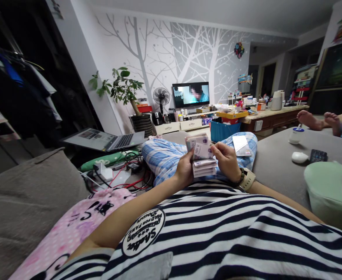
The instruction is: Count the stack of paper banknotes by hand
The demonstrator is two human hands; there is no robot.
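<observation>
In the middle of the head view, above my crossed legs, my left hand [185, 167] is closed around a stack of banknotes [202, 151], pale paper slips with purple print. The upper notes stand raised and fanned, while the lower ones [204, 169] bend toward me in layers. Fingertips of my right hand [227, 160] pinch the right edge of the raised notes. A cream watch and a dark bead bracelet circle the right wrist. On my right knee, just beyond that hand, lies a phone [242, 146].
An open laptop [106, 140] stands at left above tangled cables [132, 171]. A pink blanket [100, 210] lies by my left arm. On the grey sofa at right are a white mouse [299, 157], a remote [318, 156], a cup [296, 135] and a green neck pillow [328, 186]. Another person's feet [319, 119] rest beyond.
</observation>
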